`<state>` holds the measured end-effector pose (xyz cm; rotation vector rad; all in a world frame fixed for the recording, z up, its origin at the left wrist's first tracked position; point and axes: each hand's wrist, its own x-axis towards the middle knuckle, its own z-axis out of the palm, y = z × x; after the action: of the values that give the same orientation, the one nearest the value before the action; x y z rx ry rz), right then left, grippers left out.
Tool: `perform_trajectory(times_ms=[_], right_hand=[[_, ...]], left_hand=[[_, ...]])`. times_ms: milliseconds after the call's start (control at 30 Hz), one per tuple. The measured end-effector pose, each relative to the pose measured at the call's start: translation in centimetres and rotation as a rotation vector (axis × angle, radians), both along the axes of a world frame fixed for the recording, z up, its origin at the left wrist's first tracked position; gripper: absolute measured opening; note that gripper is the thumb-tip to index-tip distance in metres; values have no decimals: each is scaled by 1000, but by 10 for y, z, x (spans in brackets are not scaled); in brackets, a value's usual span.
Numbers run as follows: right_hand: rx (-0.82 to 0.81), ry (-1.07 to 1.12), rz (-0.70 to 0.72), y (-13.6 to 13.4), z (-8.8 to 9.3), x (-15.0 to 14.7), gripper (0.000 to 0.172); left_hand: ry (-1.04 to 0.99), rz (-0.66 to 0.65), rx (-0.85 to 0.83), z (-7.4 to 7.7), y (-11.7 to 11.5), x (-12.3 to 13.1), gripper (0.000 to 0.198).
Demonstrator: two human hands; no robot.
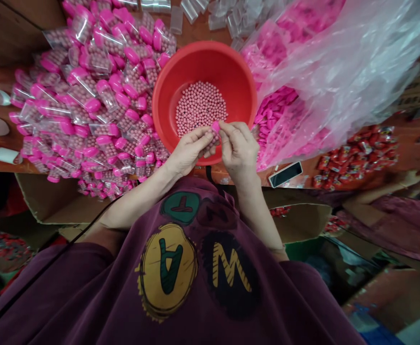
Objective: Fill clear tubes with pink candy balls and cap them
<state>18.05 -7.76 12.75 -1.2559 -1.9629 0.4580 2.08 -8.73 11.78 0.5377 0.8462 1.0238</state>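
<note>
Over the near rim of a red plastic bowl point(204, 50), my two hands meet at one small clear tube of pink beads point(215, 139). My left hand point(192, 146) is closed around the tube's body. My right hand point(239, 146) pinches the bright pink cap point(215, 127) at its top end. Fingers partly hide the tube, so how firmly the cap sits cannot be seen. Loose pink beads point(200, 108) lie in the bottom of the bowl.
Bead-filled tubes with pink caps point(102, 96) are heaped at left. Clear tubes point(191, 10) lie behind the bowl. A plastic bag point(324, 72) of pink caps point(270, 112) stands right, near a phone point(285, 174) and red wrapped pieces point(360, 155). Another person's arm point(385, 189) is far right.
</note>
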Motion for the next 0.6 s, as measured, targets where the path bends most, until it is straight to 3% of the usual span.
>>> perform_trajectory(times_ms=[200,600], right_hand=[[-21,34,-56,-1,10,-7,31],[-68,-61,-74,-9,-1,-11,34]], left_hand=[[220,63,141,-7,9,7,49],[408,67,256,-19,0,3,21]])
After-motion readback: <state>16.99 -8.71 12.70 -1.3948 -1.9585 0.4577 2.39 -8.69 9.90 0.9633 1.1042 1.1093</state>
